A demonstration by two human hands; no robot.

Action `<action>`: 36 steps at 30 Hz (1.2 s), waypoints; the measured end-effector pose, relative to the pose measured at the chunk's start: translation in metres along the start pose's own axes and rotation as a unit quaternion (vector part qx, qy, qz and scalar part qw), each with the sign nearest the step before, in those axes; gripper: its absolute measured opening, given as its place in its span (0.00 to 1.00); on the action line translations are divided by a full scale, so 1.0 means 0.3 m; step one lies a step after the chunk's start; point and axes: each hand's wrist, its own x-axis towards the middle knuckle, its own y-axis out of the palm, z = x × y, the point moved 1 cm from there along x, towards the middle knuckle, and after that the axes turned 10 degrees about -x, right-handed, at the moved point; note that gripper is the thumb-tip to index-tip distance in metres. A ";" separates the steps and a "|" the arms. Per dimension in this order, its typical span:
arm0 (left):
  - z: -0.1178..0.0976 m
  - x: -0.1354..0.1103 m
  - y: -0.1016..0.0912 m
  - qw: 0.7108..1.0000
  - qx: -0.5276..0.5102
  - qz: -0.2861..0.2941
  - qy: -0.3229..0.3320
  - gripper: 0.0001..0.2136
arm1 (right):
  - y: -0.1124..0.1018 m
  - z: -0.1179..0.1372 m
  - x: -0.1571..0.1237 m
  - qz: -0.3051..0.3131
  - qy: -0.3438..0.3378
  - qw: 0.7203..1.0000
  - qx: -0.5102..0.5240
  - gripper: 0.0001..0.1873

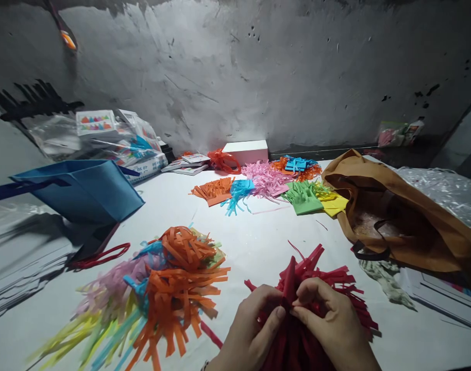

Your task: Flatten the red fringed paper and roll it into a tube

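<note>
A dark red bundle of fringed tissue paper (297, 345) lies at the front of the table, its cut strips fanning out behind and to the right. My left hand (254, 327) is closed on the gathered paper near its middle, thumb and forefinger pinching. Just right of it, my right hand (330, 322) has thumb and fingertips pressed together on the same red paper. The fingertips partly hide what they grip. To the left lies a pile of finished-looking fringes, with an orange paper tassel (173, 293) on top of pink, blue and yellow ones.
Flat fringed pieces lie farther back, among them a green fringe (303, 198) and a pink fringe (266, 178). A blue bag (92, 188) stands at the left. On the right a brown bag (398, 206) lies gaping. A white box (247, 152) sits by the wall.
</note>
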 end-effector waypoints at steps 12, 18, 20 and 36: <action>-0.007 -0.001 0.008 0.997 0.073 -0.008 0.032 0.08 | -0.009 0.051 0.003 0.030 -0.007 0.999 0.026 0.05; -0.012 -0.001 -0.002 0.993 0.108 -0.015 0.043 0.09 | -0.075 0.080 0.007 0.105 -0.036 0.993 0.039 0.03; -0.014 0.000 -0.002 0.993 0.105 -0.013 0.042 0.09 | -0.082 0.077 0.005 0.094 -0.079 0.992 0.010 0.06; -0.016 -0.003 -0.005 0.990 0.119 -0.022 0.069 0.07 | -0.032 0.079 -0.052 -0.167 -0.393 0.837 -0.342 0.10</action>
